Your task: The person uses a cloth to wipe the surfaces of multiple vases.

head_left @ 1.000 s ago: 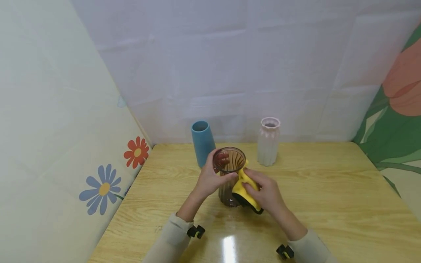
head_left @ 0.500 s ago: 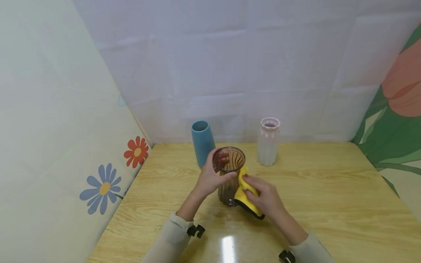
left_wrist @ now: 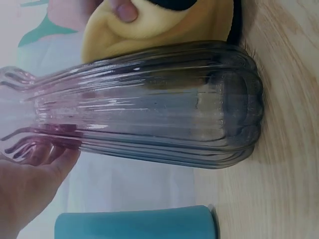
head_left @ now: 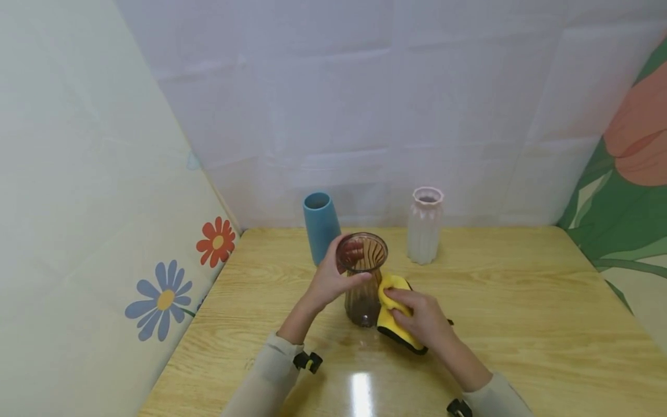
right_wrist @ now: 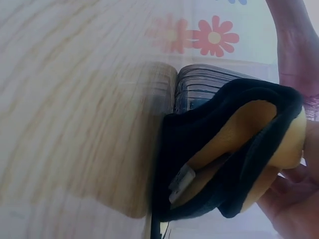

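1. The glass vase (head_left: 362, 304) stands upright on the table (head_left: 521, 289), between the two hands.
2. The left hand (head_left: 330, 284) grips the vase just below its flared rim: the thumb lies across the near side, and the other fingers curl round the far side, seen through the glass.
3. The right hand (head_left: 426, 317) pinches a bunched yellow cloth (head_left: 391, 327) between thumb and fingers, close beside the vase's right side; the cloth's black edge hangs below the fingertips.
4. Behind the glass vase stand a blue vase (head_left: 320, 226) and, farther right, a pale pink vase (head_left: 424, 234).
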Demonstrator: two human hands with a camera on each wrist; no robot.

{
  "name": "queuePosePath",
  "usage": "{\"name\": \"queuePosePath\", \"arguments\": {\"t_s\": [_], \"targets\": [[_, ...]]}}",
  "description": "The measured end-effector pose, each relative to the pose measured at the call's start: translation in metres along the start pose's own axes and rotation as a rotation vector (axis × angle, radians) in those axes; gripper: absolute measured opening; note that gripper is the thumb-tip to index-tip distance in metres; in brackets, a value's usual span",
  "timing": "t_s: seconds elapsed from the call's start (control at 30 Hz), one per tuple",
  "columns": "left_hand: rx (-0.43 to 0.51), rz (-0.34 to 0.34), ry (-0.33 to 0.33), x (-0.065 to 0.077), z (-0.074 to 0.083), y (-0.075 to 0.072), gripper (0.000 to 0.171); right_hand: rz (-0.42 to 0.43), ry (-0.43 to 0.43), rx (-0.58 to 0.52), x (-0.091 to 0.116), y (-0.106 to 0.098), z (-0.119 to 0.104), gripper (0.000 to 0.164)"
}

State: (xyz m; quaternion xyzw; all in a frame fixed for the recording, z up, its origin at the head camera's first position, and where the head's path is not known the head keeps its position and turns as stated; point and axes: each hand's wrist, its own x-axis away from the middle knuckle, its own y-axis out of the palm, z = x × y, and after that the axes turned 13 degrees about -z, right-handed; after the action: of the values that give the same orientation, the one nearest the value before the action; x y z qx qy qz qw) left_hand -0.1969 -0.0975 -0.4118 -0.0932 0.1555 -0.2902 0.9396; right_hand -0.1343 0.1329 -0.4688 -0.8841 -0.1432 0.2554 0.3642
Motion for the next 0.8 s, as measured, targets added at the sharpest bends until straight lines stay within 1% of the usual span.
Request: {"name": "queuePosePath", "arguments": {"t_s": [0.1, 0.2, 0.3, 0.33, 0.4, 0.47, 0.57, 0.63, 0.73, 0.8], "targets": [[0.039, -0.039, 0.042, -0.002, -0.001, -0.004, 0.101, -0.029, 0.011, 0.002, 0.001, 0.000, 0.000, 0.040], [0.070, -0.074, 0.086, -0.004, -0.002, -0.008, 0.101, -0.039, 0.009, 0.015, 0.001, 0.001, 0.000, 0.039], [0.097, -0.122, 0.129, -0.007, -0.004, -0.012, 0.100, -0.053, 0.007, 0.028, 0.002, 0.002, 0.001, 0.039], [0.097, -0.138, 0.134, -0.008, -0.005, -0.014, 0.099, -0.060, 0.007, 0.034, 0.002, 0.002, 0.002, 0.039], [0.099, -0.165, 0.135, -0.008, -0.005, -0.016, 0.103, -0.081, 0.005, 0.040, 0.002, 0.001, 0.002, 0.038], [0.094, -0.172, 0.114, -0.006, -0.005, -0.018, 0.109, -0.111, 0.008, 0.043, 0.003, -0.001, 0.002, 0.038], [0.082, -0.141, 0.065, -0.001, -0.002, -0.017, 0.121, -0.126, 0.031, 0.031, 0.004, -0.009, 0.001, 0.039], [0.068, -0.091, 0.033, 0.003, 0.000, -0.013, 0.125, -0.095, 0.065, 0.014, 0.005, -0.017, -0.001, 0.040], [0.051, 0.001, 0.022, 0.009, 0.006, -0.002, 0.125, 0.020, 0.103, -0.048, 0.005, -0.033, -0.005, 0.041], [0.034, 0.069, 0.016, 0.012, 0.011, 0.006, 0.122, 0.120, 0.101, -0.090, 0.003, -0.043, -0.009, 0.040]]}}
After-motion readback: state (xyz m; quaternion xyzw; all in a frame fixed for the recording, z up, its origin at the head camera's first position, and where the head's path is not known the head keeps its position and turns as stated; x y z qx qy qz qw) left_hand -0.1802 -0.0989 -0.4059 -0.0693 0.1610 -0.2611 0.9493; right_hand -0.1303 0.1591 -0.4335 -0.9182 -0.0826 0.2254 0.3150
